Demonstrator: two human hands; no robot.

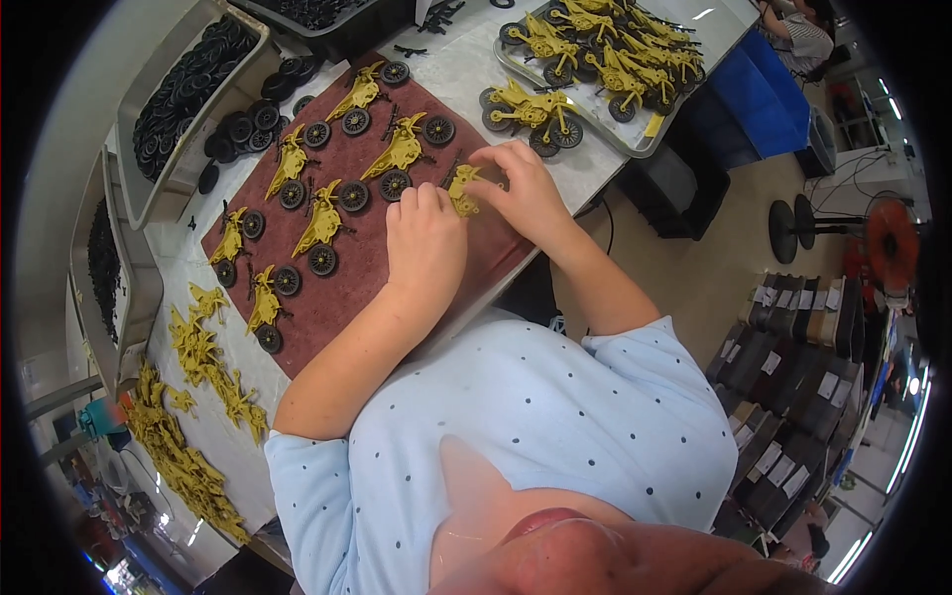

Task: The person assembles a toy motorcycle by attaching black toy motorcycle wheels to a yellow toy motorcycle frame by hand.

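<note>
A small yellow toy motorcycle (463,190) with a black part at its top is between my two hands, above the right side of a dark red cloth. My right hand (526,196) pinches it between thumb and forefinger. From the other side my left hand (426,238) closes on it with bent fingers, and its fingertips are partly hidden. To the left on the cloth lie several yellow toy motorcycles (319,220) with black wheels, set out in slanting rows. One of them (397,149) lies just beyond my left hand.
Bins of black wheels (203,94) and small black parts (102,258) stand at the left. Loose yellow bodies (183,456) are heaped at the lower left. A tray (650,149) piled with toy motorcycles stands at the far right, beside a blue bin (759,99).
</note>
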